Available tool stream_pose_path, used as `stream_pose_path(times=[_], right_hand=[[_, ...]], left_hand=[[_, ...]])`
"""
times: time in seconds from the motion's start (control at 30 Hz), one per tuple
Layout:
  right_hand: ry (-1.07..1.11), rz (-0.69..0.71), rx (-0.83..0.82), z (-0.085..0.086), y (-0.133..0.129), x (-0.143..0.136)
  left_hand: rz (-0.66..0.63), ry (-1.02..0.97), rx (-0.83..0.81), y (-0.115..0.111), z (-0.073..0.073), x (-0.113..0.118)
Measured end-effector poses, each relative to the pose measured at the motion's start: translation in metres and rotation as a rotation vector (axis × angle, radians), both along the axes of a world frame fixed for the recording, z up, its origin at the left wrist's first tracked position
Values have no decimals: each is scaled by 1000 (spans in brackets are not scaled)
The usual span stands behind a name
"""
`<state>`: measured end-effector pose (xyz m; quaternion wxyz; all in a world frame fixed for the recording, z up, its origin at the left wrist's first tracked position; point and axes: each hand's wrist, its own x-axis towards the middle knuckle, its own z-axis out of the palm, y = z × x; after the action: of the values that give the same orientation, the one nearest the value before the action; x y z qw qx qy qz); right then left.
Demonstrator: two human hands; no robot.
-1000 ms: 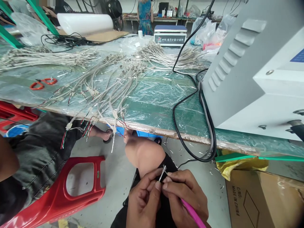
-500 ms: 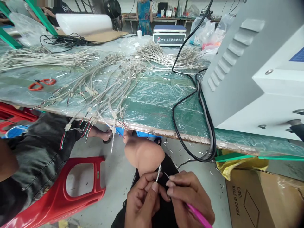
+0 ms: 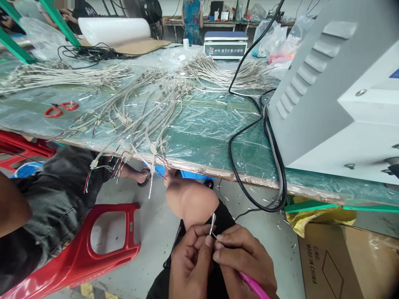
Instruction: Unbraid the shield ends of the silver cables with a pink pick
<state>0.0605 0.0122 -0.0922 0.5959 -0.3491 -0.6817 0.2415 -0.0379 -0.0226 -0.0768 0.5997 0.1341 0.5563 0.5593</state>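
Note:
Above my lap, my left hand (image 3: 193, 261) is closed, pinching the end of a silvery braided cable (image 3: 213, 223) between thumb and fingers. The cable's tip points up; its lower part is hidden in the hand. My right hand (image 3: 247, 257) grips a pointed pick with a pink handle (image 3: 253, 285), the handle slanting down to the right. Its thin tip reaches the cable just above my left thumb; whether it pierces the braid I cannot tell. Several finished-looking pale cables (image 3: 156, 112) lie on the table, their coloured wire ends hanging over the edge.
Orange-handled scissors (image 3: 60, 109) lie on the left of the table. A scale (image 3: 225, 45) stands at the back. Black cords (image 3: 232, 153) loop over the edge beside a large grey machine (image 3: 327, 104). Left is a red stool (image 3: 131, 249) by a seated person; a carton (image 3: 324, 265) stands lower right.
My right hand has moved left, bringing the pick's tip from beside the cable up to it. My left hand still pinches the cable. The whole view has shifted slightly.

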Motion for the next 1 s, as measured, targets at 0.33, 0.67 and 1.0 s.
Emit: stream_pose_path(times=[0.33, 0.67, 1.0], right_hand=[[-32, -27, 72, -9, 1, 2], [-107, -104, -8, -7, 1, 6], [0, -121, -10, -4, 5, 10]], left_hand=[[43, 21, 51, 1, 6, 3], [-3, 122, 81, 0, 2, 4], [-29, 80, 70, -1, 2, 1]])
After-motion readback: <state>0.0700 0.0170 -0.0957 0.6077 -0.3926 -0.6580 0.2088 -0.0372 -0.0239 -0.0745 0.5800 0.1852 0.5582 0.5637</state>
